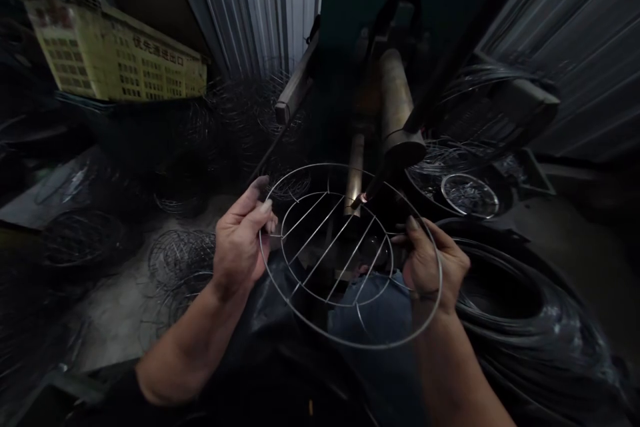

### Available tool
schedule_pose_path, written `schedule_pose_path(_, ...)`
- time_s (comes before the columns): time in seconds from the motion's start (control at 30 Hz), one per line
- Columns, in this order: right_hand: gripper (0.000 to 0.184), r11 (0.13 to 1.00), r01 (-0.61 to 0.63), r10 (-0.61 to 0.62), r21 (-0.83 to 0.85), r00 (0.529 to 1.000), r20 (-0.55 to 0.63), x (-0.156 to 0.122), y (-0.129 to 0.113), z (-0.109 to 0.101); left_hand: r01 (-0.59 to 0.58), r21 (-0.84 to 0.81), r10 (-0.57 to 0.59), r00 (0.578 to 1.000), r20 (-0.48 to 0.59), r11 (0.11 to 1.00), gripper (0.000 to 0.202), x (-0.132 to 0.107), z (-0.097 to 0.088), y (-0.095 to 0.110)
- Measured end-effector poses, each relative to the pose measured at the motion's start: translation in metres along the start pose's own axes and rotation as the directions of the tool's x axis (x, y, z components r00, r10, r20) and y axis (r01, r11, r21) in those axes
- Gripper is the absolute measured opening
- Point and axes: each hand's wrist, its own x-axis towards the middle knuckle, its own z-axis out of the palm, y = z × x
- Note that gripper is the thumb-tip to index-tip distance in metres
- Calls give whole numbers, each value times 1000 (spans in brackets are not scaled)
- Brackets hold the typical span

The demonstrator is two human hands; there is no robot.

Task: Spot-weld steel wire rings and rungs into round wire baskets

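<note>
Wire rack (351,259) in both hands (239,245) (434,265)

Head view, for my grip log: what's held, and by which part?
Round wire rack: left hand pinches its outer ring; right hand grips its opposite side, exact contact unclear.

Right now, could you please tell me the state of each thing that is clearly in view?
Left hand: closed on the rim of the wire rack.
Right hand: closed at the rack's opposite side.
Wire rack: held up by both hands; crossbars fixed inside its inner ring.
Lower machine rod: bare; contact with the rack cannot be told.
Yellow crate: upright, above a dark bin.
Black coil: wound, lying flat.
</note>
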Motion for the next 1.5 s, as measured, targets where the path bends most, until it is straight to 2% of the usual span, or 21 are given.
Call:
schedule_pose_path(0.13, 29, 1000, 13, -13, 25, 1000, 9, -2, -5, -3, -37, 32, 38, 999, -4, 999, 37, -8, -3, 1)
schedule_pose_path(0.23, 24, 999, 32, -32, 43, 999, -8, -4, -9, 0, -24, 9, 24, 999, -31, 1000, 34, -7, -6, -3)
schedule_pose_path(0.4, 21, 998, 57, -57, -1, 998, 41, -13, -17, -2, -1, -11, 1, 999, -37, 1000, 40, -13, -17, -6)
schedule_pose_path(0.5, 22, 996, 90, -91, 22, 995, 39, -11, -11, 2, 7, 4, -7, 998, -68, 1000, 39, -13, -21, -8)
schedule_pose_path(0.7, 26, 984, 102, -110, 147, 993, 42, 10, 15, 27, -32, 10, 33, 995, -99, 999, 30, 0, -19, -14)
schedule_pose_path(0.93, 26, 985, 118, -125, 123, 991, 55, 16, 20, 36, -85, 11, 86, 990, -115, 996, 28, 14, -17, -8)
schedule_pose_path(1.07, 25, 980, 179, -183, 82, 982, 41, 22, 24, 39, -103, 7, 103, 988, -111, 995, 28, 22, -17, -7)
schedule_pose_path(1.33, 21, 956, 292, -287, -39, 954, 90, 30, 23, 43, -97, -17, 95, 990, -108, 995, 24, 29, -19, -8)
schedule_pose_path(1.5, 21, 962, 270, -263, -27, 952, 160, 37, 30, 45, -120, -24, 116, 986, -120, 993, 24, 30, -19, -7)
